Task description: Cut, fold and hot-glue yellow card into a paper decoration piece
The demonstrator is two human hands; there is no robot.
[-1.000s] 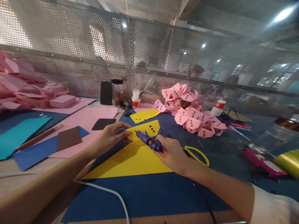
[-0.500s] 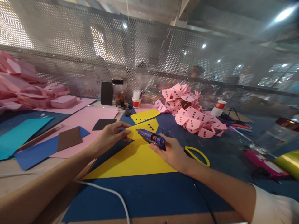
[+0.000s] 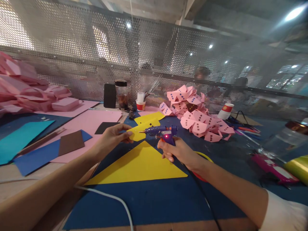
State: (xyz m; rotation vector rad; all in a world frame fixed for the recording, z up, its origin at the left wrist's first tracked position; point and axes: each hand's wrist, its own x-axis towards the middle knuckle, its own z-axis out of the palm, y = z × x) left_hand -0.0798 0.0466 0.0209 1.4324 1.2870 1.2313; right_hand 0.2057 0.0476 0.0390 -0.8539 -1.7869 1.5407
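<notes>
My right hand [image 3: 176, 150] is closed around the handle of a blue hot glue gun [image 3: 160, 131], which has a lit red light on its side. The gun lies level and its nozzle points left, close to a small yellow sheet [image 3: 137, 135]. That sheet is pinched at its left edge between the thumb and fingers of my left hand [image 3: 116, 138]; part of it is hidden behind the gun. Below both hands a large yellow triangular sheet [image 3: 139, 166] lies flat on the dark blue mat [image 3: 149, 202].
Pink folded paper pieces with dark squares [image 3: 198, 123] are heaped at back right. Farther left are a pink pile [image 3: 26, 93], a brown piece [image 3: 71, 143] and a teal sheet [image 3: 22, 138]. A white cable [image 3: 115, 196] crosses the front. A lidded jar [image 3: 122, 96] stands behind.
The glue gun has turned from tilted to level and shifted right, together with my right hand. The small yellow sheet has tilted, and my left hand stays nearly in place.
</notes>
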